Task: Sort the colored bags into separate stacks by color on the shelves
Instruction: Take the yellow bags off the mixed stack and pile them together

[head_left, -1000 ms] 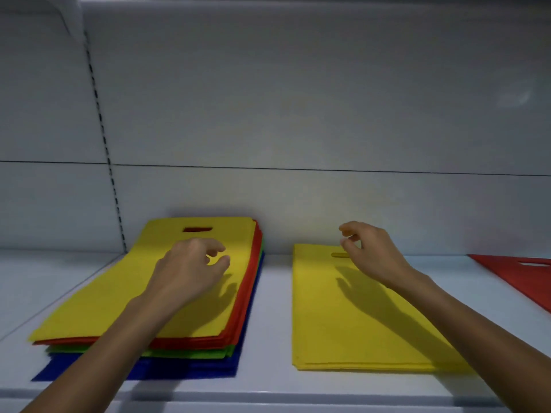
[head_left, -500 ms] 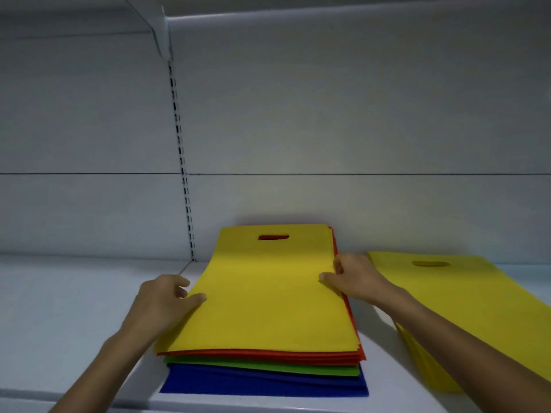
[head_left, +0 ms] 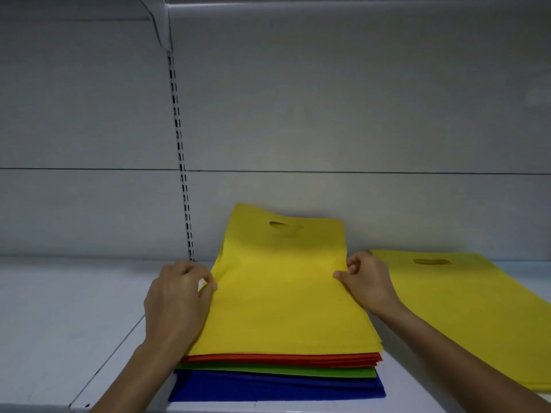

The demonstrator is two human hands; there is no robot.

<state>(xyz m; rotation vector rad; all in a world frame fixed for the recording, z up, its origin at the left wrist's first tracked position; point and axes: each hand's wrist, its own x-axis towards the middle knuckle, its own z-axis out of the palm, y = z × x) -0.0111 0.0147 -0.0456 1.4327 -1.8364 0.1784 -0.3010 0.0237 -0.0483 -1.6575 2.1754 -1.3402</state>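
Note:
A mixed stack of flat bags lies in the middle of the white shelf (head_left: 59, 317). Its top yellow bag (head_left: 280, 293) has its far end, with the handle slot, lifted off the pile. Under it show red bags (head_left: 283, 358), green bags (head_left: 274, 371) and blue bags (head_left: 277, 389). My left hand (head_left: 179, 296) pinches the yellow bag's left edge. My right hand (head_left: 368, 281) pinches its right edge. To the right lies a separate stack of yellow bags (head_left: 465, 311).
A slotted upright (head_left: 182, 162) runs down the grey back panel just left of the mixed stack, with a bracket (head_left: 158, 22) at its top. The shelf's front edge is at the bottom of the view.
The view shifted left. Both hands went from hovering to the sides of the top yellow bag, pinched its edges, and its far end has risen off the stack.

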